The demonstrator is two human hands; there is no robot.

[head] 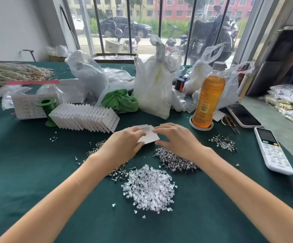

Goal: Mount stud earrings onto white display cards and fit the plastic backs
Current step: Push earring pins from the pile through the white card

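A white display card (150,135) is held above the green table cloth between both hands. My left hand (124,142) grips its left side, thumb under the near edge. My right hand (175,137) holds its right edge with curled fingers. Below the hands lies a heap of clear plastic backs (149,188). A pile of stud earrings (175,160) sits under my right wrist, another pile of stud earrings (96,149) lies by my left wrist. A row of finished cards (84,117) stands fanned out at the left.
An orange drink bottle (209,97) stands in a lid at the right, with a phone (243,115) and a white remote (271,151) beyond it. Plastic bags (154,81), a green cloth (119,100) and a green spool (46,106) crowd the back.
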